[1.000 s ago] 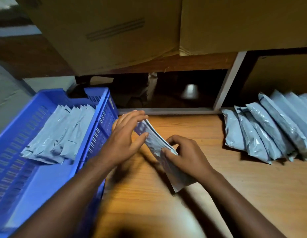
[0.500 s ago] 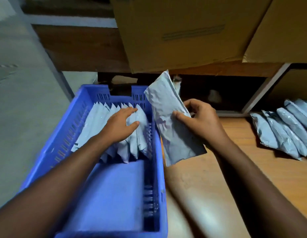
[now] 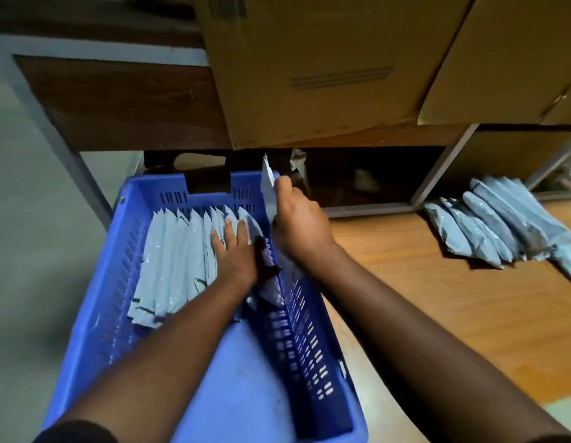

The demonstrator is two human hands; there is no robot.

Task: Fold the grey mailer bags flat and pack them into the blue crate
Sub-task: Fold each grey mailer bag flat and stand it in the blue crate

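Crate: we see 1 blue crate (image 3: 124, 282), slotted walls, on the floor just left of the wooden top (image 3: 453, 314).
Packed bags: a row of grey bags (image 3: 178, 260) in the crate's far half, standing on edge and leaning, overlapping. We count approx 9 tips; exact no. unclear where they overlap.
L hand: our left hand (image 3: 234, 254) lies flat on the right end of that row, fingers straight and a little spread, pressing the bags leftward. Grips nothing.
R hand: our right hand (image 3: 298, 225) is curled round 1 folded bag (image 3: 267, 187), held upright on edge over the crate's right wall; top corner sticks up past the far rim, lower end reaches down inside the wall, next to the row.
Loose bags: 1 pile (image 3: 495, 225) on the wooden top, far right, well apart from the crate. We count approx 6, overlapping like tiles; 1 more edge cut off by the frame.
Boxes: 2 cardboard boxes (image 3: 309, 65) above, side by side on a shelf.
Shelf frame: grey metal posts (image 3: 437, 174) behind the wooden top.
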